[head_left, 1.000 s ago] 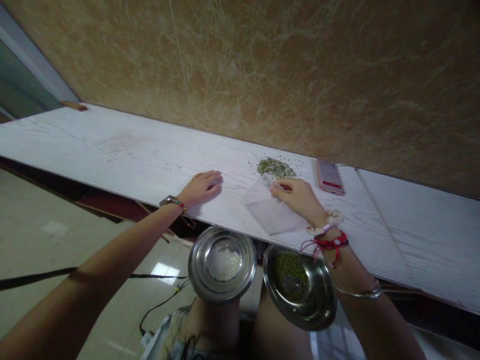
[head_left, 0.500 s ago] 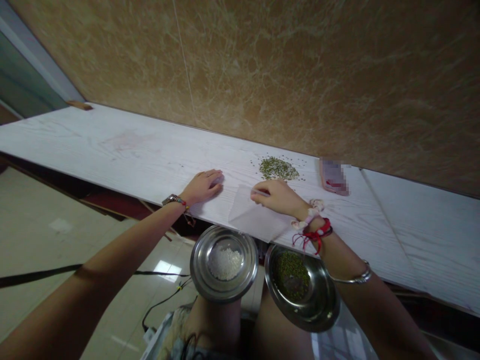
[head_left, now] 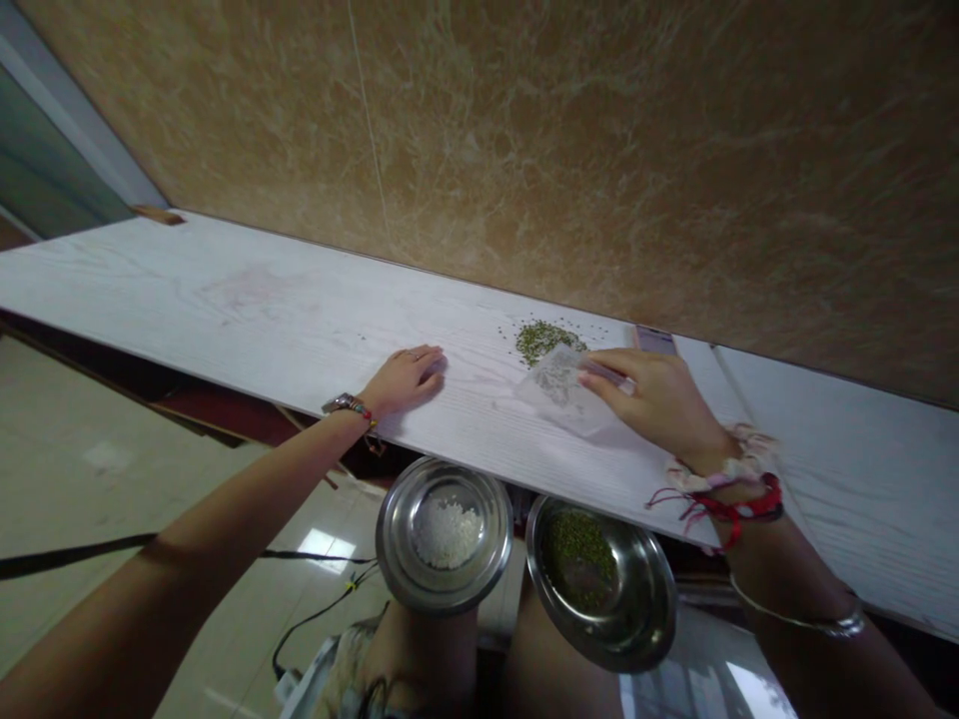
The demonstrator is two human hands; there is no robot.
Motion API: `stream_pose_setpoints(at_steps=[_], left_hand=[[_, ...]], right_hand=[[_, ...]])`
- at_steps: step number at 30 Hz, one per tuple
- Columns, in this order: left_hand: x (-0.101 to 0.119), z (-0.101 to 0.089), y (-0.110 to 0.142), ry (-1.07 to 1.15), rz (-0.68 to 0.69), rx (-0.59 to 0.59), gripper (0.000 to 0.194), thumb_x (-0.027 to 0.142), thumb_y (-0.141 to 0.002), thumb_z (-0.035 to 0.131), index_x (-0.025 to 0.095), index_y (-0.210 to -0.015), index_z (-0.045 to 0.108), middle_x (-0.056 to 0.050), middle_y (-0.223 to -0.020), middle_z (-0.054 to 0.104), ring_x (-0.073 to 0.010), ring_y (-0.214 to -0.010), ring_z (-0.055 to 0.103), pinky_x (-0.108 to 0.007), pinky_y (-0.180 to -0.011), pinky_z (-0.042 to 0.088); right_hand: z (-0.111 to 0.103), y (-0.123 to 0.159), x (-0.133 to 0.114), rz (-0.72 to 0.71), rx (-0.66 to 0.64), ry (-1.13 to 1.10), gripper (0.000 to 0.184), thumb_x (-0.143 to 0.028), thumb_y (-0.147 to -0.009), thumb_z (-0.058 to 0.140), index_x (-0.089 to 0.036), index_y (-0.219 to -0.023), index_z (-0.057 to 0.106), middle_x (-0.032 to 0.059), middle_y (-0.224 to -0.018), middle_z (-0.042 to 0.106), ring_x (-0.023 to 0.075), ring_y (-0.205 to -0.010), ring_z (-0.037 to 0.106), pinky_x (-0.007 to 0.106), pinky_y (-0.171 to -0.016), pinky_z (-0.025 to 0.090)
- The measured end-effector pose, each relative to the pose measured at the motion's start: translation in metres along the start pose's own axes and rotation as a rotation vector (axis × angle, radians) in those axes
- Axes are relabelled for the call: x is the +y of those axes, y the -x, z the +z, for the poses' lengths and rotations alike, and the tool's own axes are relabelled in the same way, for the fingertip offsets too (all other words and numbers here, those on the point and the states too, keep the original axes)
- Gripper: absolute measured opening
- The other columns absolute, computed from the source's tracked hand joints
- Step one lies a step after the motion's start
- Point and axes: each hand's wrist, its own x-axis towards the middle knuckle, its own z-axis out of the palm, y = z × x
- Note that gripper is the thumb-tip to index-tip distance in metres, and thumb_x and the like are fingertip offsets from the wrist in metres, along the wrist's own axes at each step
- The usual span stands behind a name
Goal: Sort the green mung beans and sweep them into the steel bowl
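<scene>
My left hand [head_left: 409, 379] lies flat on the white wood-grain shelf [head_left: 300, 340], fingers stretched out and nothing in them. Pinched in my right hand [head_left: 648, 394] is a thin translucent sheet [head_left: 561, 399], which slants over the front edge of a pile of green beans mixed with white grains [head_left: 540, 340]. On my lap sit two metal bowls. White grains lie in the left bowl [head_left: 394, 554]; green beans lie in the tilted right bowl [head_left: 648, 589]. Whether the sheet is plastic or paper I cannot tell.
Behind my right hand, a pinkish flat object [head_left: 653, 340] is partly hidden against the brown marbled wall [head_left: 524, 150]. A small wooden piece [head_left: 159, 214] sits at the shelf's far left end. A black cord [head_left: 319, 609] hangs below, over the tiled floor.
My right hand has moved to the right with the sheet, which now reaches over the pile's near edge. The pinkish object has become partly covered. My left hand has stayed in place.
</scene>
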Motion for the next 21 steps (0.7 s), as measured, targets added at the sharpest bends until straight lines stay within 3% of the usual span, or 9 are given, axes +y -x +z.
stream_pose_setpoints(at_steps=[5, 8, 13, 15, 21], left_hand=[[0.008, -0.005, 0.001, -0.017, 0.153, -0.036, 0.042, 0.03, -0.092, 0.035, 0.02, -0.13, 0.05, -0.007, -0.145, 0.046, -0.0227, -0.134, 0.04, -0.042, -0.109, 0.032], [0.007, -0.007, -0.002, 0.002, 0.277, -0.082, 0.039, 0.026, -0.093, 0.033, 0.023, -0.127, 0.053, -0.004, -0.14, 0.052, -0.0189, -0.126, 0.049, -0.036, -0.106, 0.035], [0.014, -0.011, -0.021, -0.034, 0.244, -0.088, 0.038, 0.032, -0.094, 0.035, 0.018, -0.12, 0.058, -0.009, -0.118, 0.065, -0.0218, -0.108, 0.06, -0.035, -0.096, 0.044], [0.023, -0.011, -0.031, -0.066, 0.214, -0.102, 0.041, 0.033, -0.095, 0.031, 0.016, -0.121, 0.057, -0.012, -0.116, 0.064, -0.0239, -0.106, 0.06, -0.037, -0.093, 0.045], [0.048, 0.004, -0.05, 0.006, 0.216, -0.07, 0.04, 0.035, -0.094, 0.033, 0.018, -0.126, 0.051, -0.01, -0.138, 0.052, -0.0229, -0.127, 0.046, -0.039, -0.103, 0.037]], right_hand=[[-0.001, 0.036, 0.04, -0.149, 0.179, 0.159, 0.024, -0.029, -0.089, 0.047, -0.022, -0.085, 0.071, 0.0057, -0.084, 0.074, 0.0214, -0.081, 0.068, 0.035, -0.076, 0.052], [0.009, 0.057, 0.051, -0.165, 0.272, 0.22, 0.024, -0.023, -0.089, 0.047, -0.022, -0.085, 0.07, 0.005, -0.081, 0.074, 0.0204, -0.078, 0.069, 0.036, -0.077, 0.052], [0.021, 0.077, 0.065, -0.2, 0.406, 0.275, 0.024, -0.016, -0.089, 0.046, -0.021, -0.086, 0.069, 0.005, -0.082, 0.075, 0.0189, -0.079, 0.069, 0.033, -0.077, 0.052], [0.024, 0.08, 0.07, -0.193, 0.416, 0.28, 0.024, -0.015, -0.089, 0.045, -0.021, -0.088, 0.069, 0.0054, -0.083, 0.075, 0.0189, -0.079, 0.068, 0.034, -0.077, 0.051], [0.029, 0.091, 0.077, -0.161, 0.35, 0.25, 0.026, -0.015, -0.09, 0.045, -0.021, -0.091, 0.07, 0.0057, -0.083, 0.074, 0.0189, -0.08, 0.067, 0.035, -0.077, 0.05]])
